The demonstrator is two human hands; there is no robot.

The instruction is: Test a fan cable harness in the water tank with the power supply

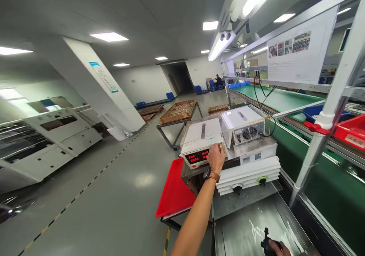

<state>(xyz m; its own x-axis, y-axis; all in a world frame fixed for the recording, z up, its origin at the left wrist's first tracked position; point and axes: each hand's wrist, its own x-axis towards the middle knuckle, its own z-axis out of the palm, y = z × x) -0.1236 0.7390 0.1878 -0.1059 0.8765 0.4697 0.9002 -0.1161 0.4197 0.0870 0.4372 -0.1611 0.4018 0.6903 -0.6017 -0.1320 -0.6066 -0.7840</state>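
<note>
My left hand (216,158) reaches to the front right of a white meter (189,144) with red lit digits; its fingers are bent together at the panel, and what they pinch is hidden. My right hand (281,249), low in the view and partly cut off, is closed on a black device (267,242) over the metal worktop (236,225). Between the hands lies a stack of white ridged panels (248,176) with two dark knobs or plugs. A second white unit with a fan (245,121) stands right of the meter.
A red tray (173,191) sits on a low frame left of the meter. A green conveyor (330,199) runs along the right, behind a white post (322,130). A red bin (352,132) is at the right edge. A seated person (218,81) is far back.
</note>
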